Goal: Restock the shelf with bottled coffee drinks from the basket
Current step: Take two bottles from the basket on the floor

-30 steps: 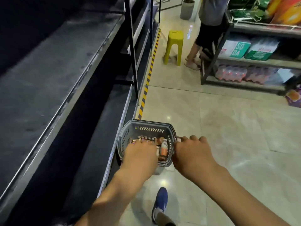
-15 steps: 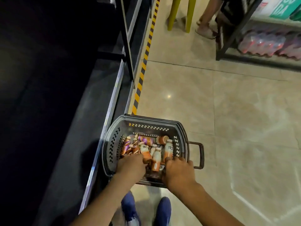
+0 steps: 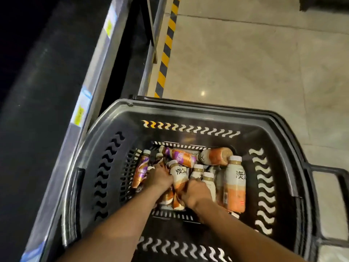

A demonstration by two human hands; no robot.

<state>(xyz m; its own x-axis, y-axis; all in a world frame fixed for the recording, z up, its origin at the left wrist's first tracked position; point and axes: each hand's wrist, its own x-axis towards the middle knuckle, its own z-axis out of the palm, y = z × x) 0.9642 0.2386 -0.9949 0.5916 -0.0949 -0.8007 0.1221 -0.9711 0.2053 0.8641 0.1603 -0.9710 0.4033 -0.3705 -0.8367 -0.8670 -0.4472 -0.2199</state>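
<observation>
A dark grey plastic basket stands on the floor beside the shelf and holds several bottled coffee drinks. Some have white and orange labels, such as the upright bottle on the right. Others are purple and orange, like the bottle lying at the back. Both arms reach down into the basket. My left hand curls down around a bottle among the purple ones, with its fingers mostly hidden. My right hand grips the lower end of a white-orange bottle lying between the two hands.
The dark shelf runs along the left, its silver front edge carrying yellow price labels. Yellow-black hazard tape marks the floor by the shelf base. Beige floor tiles lie beyond. The basket's pull handle sticks out right.
The view has dropped close over the basket. My right hand left the near rim and went down among the bottles. My left hand has sunk deeper into them.
</observation>
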